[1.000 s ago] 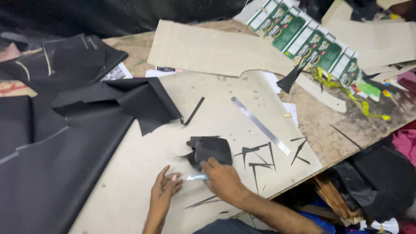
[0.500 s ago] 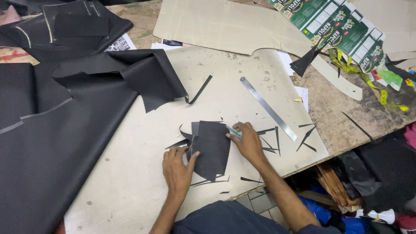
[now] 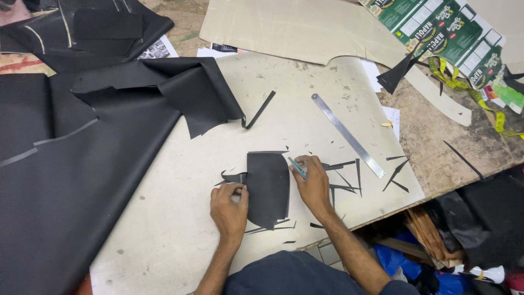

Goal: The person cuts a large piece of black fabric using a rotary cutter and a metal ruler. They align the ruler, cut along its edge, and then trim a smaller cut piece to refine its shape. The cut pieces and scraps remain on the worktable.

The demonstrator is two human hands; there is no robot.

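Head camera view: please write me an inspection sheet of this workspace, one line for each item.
Surface: pale cutting board lying on a worn wooden table.
Job's things: small black leather-like piece flat on the board; thin teal-handled cutting tool at its right edge.
Clutter: thin black offcut strips; long flat metal ruler; large black sheet; beige paper pattern; yellow measuring tape; green printed cardboard.
Hands: left hand presses the piece's left edge; right hand holds the tool.
Cables: nothing seen.
Surroundings: bags and scraps under the table edge.
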